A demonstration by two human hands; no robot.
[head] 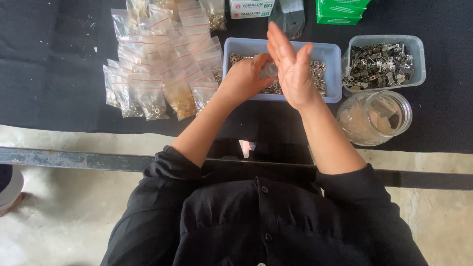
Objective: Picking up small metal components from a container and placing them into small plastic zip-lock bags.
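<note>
My left hand (245, 78) pinches a small clear bag (270, 70) over the blue tray (281, 49) of washers; my right hand (290, 69) stands flat and open beside it. I judge I'm filling it; sealing should follow. Filled bags (157, 74) lie left on the black cloth (49, 74), a tub of metal parts (382, 61) right.

Bags (157, 64) lie left of the tray (329, 51); tub (414, 47) and jar (377, 118) lie right.

Light: soft, even daylight fell on my bench; shadows stayed faint.
Glare: my glass jar (375, 117) shone mildly.
Focus: my right hand (290, 66) blurred slightly.
</note>
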